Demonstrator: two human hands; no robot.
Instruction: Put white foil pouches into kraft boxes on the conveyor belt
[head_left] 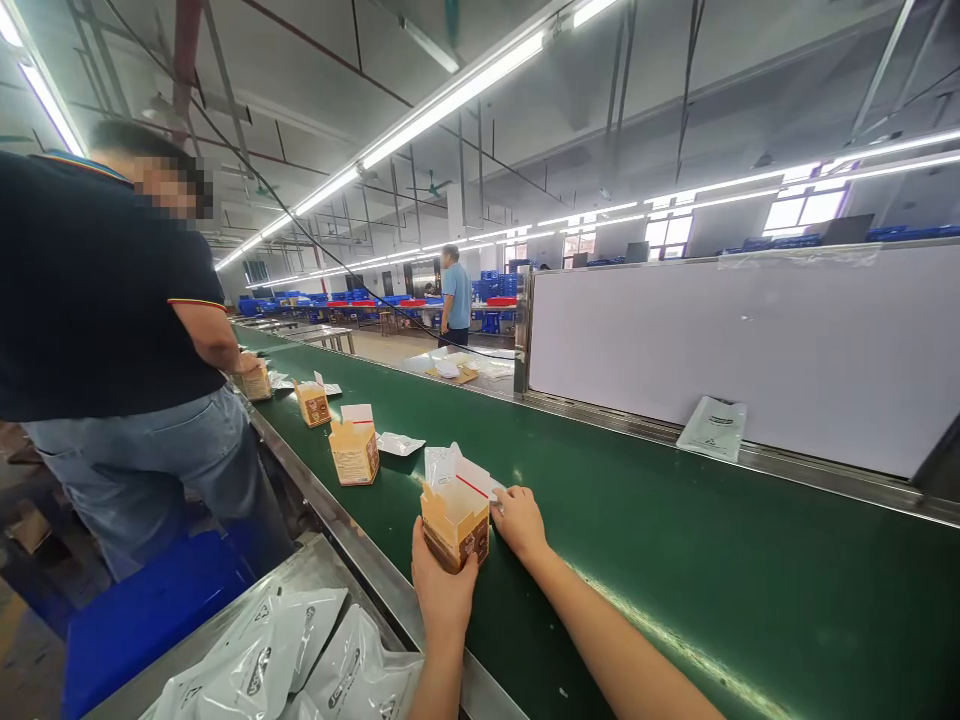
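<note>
Gripping a small cardboard carton (pixel 454 530), left hand (pixel 442 590) fingers wrap it; right hand (pixel 519 520) fingers spread.

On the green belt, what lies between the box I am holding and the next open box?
Only a small white packet on the green belt, head view.

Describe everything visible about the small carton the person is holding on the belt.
The carton is a small tan cardboard box with a brown printed patch low on its side. It stands upright on the green belt near the metal edge, top open, a white flap with a red line raised behind. The left hand cups its near side; the right hand rests at the flap.
</note>
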